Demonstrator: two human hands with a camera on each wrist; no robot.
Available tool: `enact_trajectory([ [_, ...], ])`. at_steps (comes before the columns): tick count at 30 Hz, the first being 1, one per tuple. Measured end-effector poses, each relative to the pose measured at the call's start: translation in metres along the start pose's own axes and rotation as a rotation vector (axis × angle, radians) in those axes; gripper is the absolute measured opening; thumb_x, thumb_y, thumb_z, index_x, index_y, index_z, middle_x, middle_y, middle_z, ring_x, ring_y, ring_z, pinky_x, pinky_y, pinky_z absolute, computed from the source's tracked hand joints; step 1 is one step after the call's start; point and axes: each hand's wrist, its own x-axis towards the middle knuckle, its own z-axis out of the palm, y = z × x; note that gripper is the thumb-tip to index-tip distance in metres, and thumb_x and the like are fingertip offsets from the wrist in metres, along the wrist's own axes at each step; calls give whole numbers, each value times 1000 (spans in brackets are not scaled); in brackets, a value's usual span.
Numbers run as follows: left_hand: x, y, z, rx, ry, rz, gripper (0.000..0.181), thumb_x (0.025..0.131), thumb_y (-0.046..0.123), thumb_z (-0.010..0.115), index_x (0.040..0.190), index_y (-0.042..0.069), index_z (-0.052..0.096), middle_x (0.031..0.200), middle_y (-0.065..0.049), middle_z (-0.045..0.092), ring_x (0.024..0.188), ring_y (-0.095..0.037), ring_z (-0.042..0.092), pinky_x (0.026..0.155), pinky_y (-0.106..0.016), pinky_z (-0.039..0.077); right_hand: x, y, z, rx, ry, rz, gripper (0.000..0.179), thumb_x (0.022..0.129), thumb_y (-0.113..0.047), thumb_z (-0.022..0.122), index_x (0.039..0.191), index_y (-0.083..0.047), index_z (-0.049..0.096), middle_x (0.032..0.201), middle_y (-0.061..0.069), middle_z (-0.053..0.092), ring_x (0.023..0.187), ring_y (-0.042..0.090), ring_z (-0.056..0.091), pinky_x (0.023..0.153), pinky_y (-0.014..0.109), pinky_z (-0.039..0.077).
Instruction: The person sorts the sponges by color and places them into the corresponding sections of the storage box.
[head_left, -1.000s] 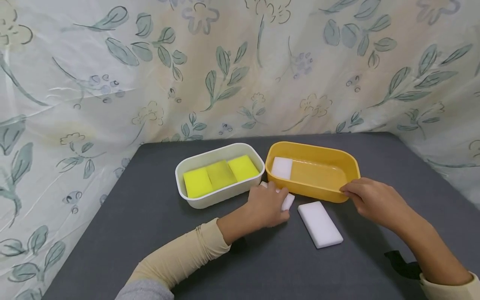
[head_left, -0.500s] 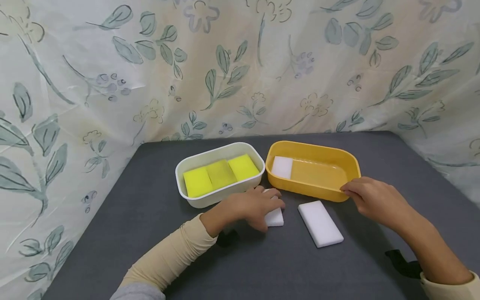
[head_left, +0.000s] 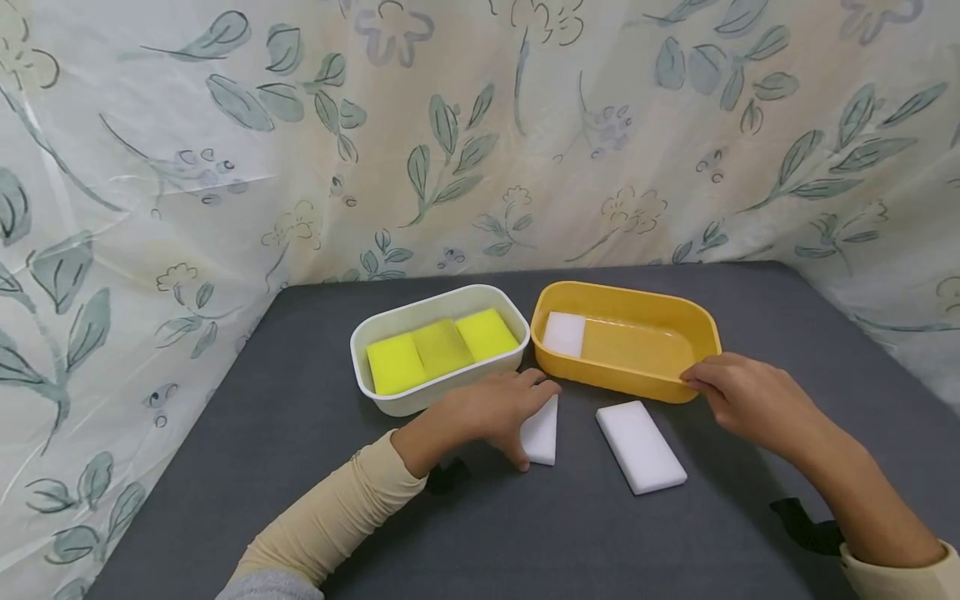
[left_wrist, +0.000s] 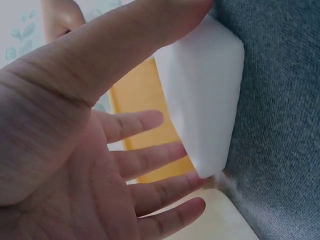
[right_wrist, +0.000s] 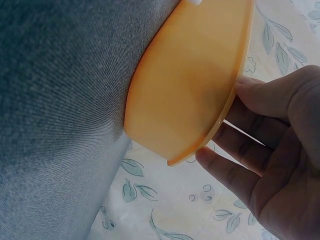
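Note:
My left hand (head_left: pixel 491 412) spans a white sponge (head_left: pixel 542 433) lying on the dark table in front of the two tubs. In the left wrist view the thumb lies at one end of this sponge (left_wrist: pixel 205 90) and fingertips reach its other end. The right hand (head_left: pixel 750 404) pinches the near right rim of a yellow-orange tub (head_left: pixel 637 346), thumb on one side and fingers on the other, as the right wrist view shows. Inside that tub, at its left end, rests another white sponge (head_left: pixel 564 333). A third white sponge (head_left: pixel 641 447) lies flat between the hands.
A whitish tub (head_left: pixel 450 393) stands left of the yellow-orange one, with yellow sponges (head_left: pixel 442 347) side by side in it. Behind the dark table (head_left: pixel 585 542) hangs a floral cloth (head_left: pixel 480 125). A black strap (head_left: pixel 806 529) shows by the right forearm.
The left hand has drawn back left and nearer, and the white sponge under it has turned from slanting to nearly lengthwise. The right hand keeps its place on the tub's rim.

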Motion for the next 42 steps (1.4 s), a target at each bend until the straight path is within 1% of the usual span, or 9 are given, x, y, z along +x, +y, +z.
enact_trajectory([
  [4,0,0,0,49,-5,5,100,71,45,91,151,16,38,144,-3,47,120,-18,47,103,-32,39,0,0,1,-9,3,-6,19,81,-3,81,99,0,75,89,8,69,76,23,60,70,48,54],
  [11,1,0,0,91,-23,15,98,73,44,89,152,14,40,147,-3,45,123,-18,46,105,-31,37,0,0,1,-6,-3,-8,19,82,-4,81,99,0,75,90,8,69,77,24,61,71,48,54],
  [17,0,0,-3,76,-21,59,88,77,43,84,149,16,43,141,-1,48,114,-17,47,95,-28,42,-1,-2,2,2,-10,17,17,83,-5,80,99,0,75,88,7,68,73,21,57,70,47,54],
  [20,-1,1,-8,42,-2,95,86,78,43,83,149,17,42,142,1,47,115,-16,46,94,-27,42,-2,-2,3,1,-7,15,16,83,-4,80,98,0,75,87,6,68,72,20,56,69,46,54],
  [23,-1,4,-15,16,28,134,87,79,44,82,151,17,40,147,2,44,121,-16,43,100,-28,41,-3,-2,4,5,-2,11,16,83,-5,80,98,-1,75,87,6,68,71,19,56,68,44,53],
  [26,0,8,-21,13,67,180,89,80,46,81,153,17,38,149,2,41,125,-16,41,103,-29,38,-4,-1,5,5,-2,13,15,84,-6,79,98,-1,75,87,5,68,71,19,56,67,44,53],
  [31,2,17,-29,34,122,248,89,81,45,78,154,16,37,149,1,41,122,-16,41,100,-27,37,-5,-1,6,5,2,16,15,84,-5,79,98,-1,75,88,6,68,72,20,56,68,45,53],
  [36,5,23,-33,66,155,259,90,81,45,78,155,17,36,150,1,40,125,-16,39,101,-27,37,-4,-3,6,-4,0,23,15,84,-5,79,98,-1,75,89,7,68,73,20,57,69,46,54],
  [42,9,28,-36,120,171,223,91,81,45,78,156,19,34,153,1,38,131,-18,37,106,-30,34,-4,-5,5,-14,-1,13,18,82,-4,81,99,0,75,89,7,69,73,21,57,70,46,54],
])
